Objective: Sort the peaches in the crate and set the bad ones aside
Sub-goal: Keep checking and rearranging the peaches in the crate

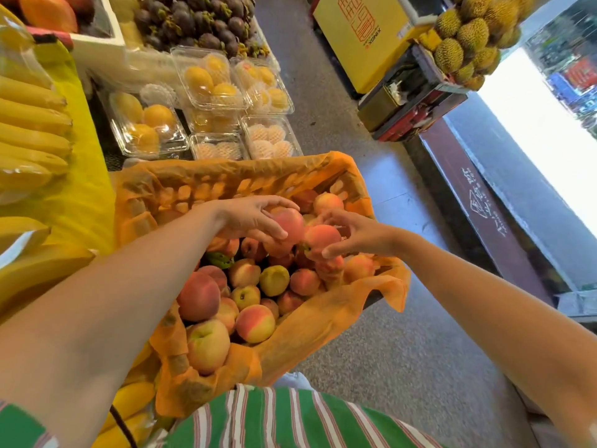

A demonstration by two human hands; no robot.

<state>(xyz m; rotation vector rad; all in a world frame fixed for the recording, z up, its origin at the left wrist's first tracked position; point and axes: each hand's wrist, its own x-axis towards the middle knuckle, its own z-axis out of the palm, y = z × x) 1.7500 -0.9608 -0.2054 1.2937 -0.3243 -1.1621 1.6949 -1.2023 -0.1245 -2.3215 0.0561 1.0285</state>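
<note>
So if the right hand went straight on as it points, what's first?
Probably the pink-red round peach in the left hand, just past the right hand's own orange-red peach; depth unclear.

Left hand (pixel 255 221) holds left peach (pixel 290 223), right hand (pixel 358 236) holds right peach (pixel 321 237), the two peaches touching, above crate (pixel 193 189). Below and nearer than the grip: loose peaches (pixel 255 323) in crate. Bananas (pixel 32 134) well left of it, clamshells (pixel 210 82) behind, durians (pixel 471 33) far behind-right.
</note>
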